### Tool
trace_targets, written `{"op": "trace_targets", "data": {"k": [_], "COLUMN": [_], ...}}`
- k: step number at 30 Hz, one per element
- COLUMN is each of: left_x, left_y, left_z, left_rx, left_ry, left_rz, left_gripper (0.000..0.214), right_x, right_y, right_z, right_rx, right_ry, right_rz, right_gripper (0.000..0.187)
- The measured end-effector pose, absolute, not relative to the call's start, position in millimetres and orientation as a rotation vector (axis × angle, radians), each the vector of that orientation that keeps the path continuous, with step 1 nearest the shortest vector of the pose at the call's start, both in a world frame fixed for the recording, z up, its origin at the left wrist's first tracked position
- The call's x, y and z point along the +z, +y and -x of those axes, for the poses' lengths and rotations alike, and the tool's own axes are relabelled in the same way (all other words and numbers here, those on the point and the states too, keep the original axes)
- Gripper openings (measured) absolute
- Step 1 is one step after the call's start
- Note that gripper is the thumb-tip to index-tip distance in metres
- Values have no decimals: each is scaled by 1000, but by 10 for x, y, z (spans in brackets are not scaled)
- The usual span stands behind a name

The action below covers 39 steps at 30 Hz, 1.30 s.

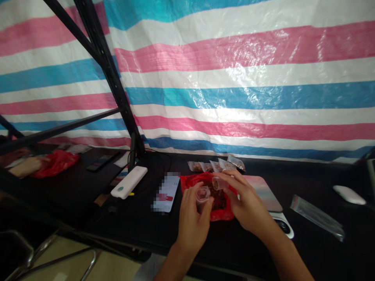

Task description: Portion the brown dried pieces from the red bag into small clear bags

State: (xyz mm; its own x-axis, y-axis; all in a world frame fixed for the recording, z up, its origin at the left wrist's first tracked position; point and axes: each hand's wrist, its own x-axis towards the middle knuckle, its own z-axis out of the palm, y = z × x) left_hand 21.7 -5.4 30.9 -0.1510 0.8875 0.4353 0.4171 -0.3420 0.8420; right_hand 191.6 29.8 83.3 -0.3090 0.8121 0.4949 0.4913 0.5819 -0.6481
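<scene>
Grip of the left hand (191,214) around a small clear bag (202,194), right hand (249,203) grasping a small clear cup (221,184), both over an open red bag (224,215) on the worktop (310,177), filled packets (216,166) at its twelve o'clock, phone (170,192) at nine.

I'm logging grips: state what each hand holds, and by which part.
The left hand holds a clear plastic bag by its sides, near the mouth. The right hand holds a small clear cup by the end farther from that bag.

Glossy striped sheeting (249,93) behind a black table (310,181), black metal frame (114,85) left, pale floor (64,257) below.
</scene>
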Motion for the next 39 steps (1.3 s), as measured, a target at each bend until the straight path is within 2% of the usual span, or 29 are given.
{"op": "trace_targets", "data": {"k": [5,13,19,24,30,35,39], "left_x": [346,367,284,174,139,163,210], "left_y": [-93,-231,-204,-83,-19,24,31], "left_z": [-187,-329,-379,-328,-287,-325,-321], "left_rx": [1704,1312,1387,1576,1587,1646,1637], "left_ry": [1577,1807,1700,1517,1275,1312,1499], "left_rz": [-1434,-1395,-1444,-1172,-952,-797,-822], "left_gripper": [30,19,24,34,38,38,36], "right_x": [711,684,725,760,768,754,749], "right_y": [442,555,562,495,406,345,322], "right_z": [-1900,-1752,-1721,-1717,-1754,-1744,-1751], "right_rx": [301,34,216,295,429,579,565], "right_ry": [-2159,-2356,-2432,-2465,-2473,-2479,-2461], "right_rz": [1341,1502,1444,1376,1302,1190,1279], "right_gripper": [57,57,57,54,57,55,55]}}
